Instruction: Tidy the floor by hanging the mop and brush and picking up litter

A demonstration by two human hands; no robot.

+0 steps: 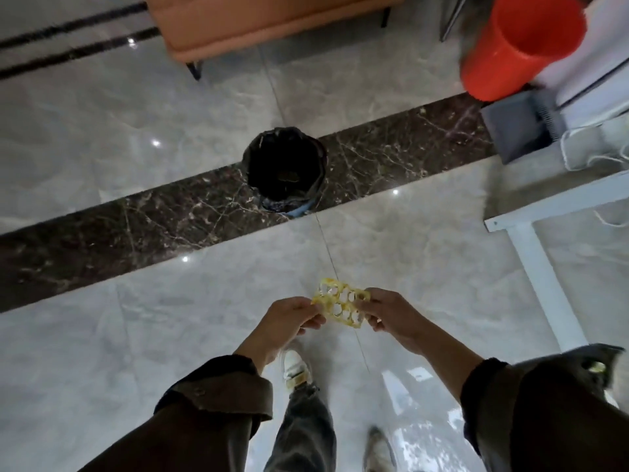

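Down by the feet, pale glossy marble floor throws back ceiling lights, and a white sneaker steps forward on it. Just above, both hands pinch a yellow honeycomb-pattern plastic scrap between them: left hand closed on its left edge, right hand closed on its right, stretched flat in the air. Off right, a white table leg. Further on, a dark veined marble strip crosses diagonally, and a black-lined waste bin stands on it, mouth open. Beyond, an orange sofa; far right, a red bucket and grey dustpan.
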